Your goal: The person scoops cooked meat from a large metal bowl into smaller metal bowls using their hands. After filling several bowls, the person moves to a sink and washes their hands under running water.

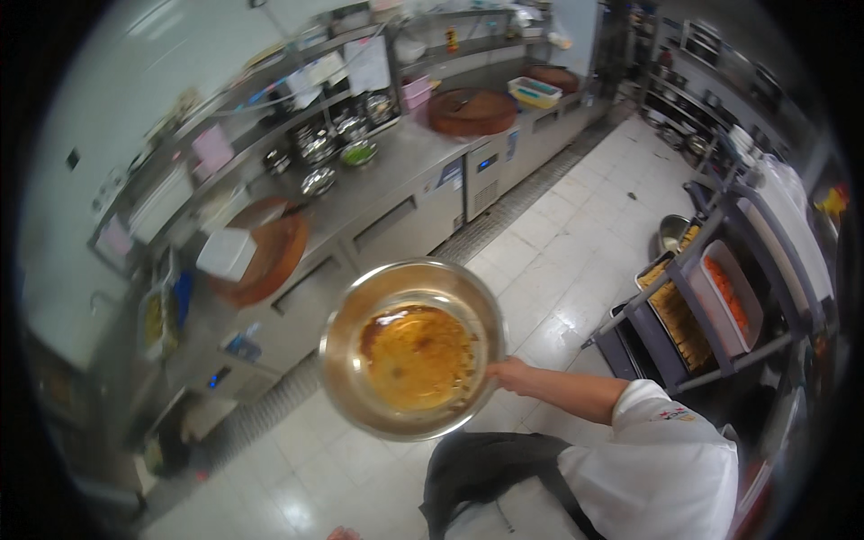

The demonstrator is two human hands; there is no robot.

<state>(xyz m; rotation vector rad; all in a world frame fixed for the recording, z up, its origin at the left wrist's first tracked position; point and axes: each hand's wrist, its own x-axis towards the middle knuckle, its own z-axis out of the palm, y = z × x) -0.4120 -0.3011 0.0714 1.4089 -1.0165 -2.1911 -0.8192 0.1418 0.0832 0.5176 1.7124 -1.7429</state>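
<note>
A wide stainless steel bowl (pixel 337 351) is held out over the floor, with a shallow pool of amber-brown liquid (pixel 415 358) and small bits along one side of its bottom. My right hand (pixel 511 375) grips the bowl's rim at its right side; the bowl hides part of the fingers. Only a small part of my left hand (pixel 344 533) shows at the bottom edge, apart from the bowl, and what it does cannot be told. A white sleeve (pixel 668 432) and a dark apron (pixel 493 459) are below the bowl.
A steel counter (pixel 398 158) runs along the left with round wooden chopping boards (pixel 472 111), a white container (pixel 228 254), metal bowls and a bowl of chopped greens (pixel 359 153). At right stands a trolley (pixel 695 310) with food trays, one holding orange pieces (pixel 725 290). The floor (pixel 560 270) is tiled.
</note>
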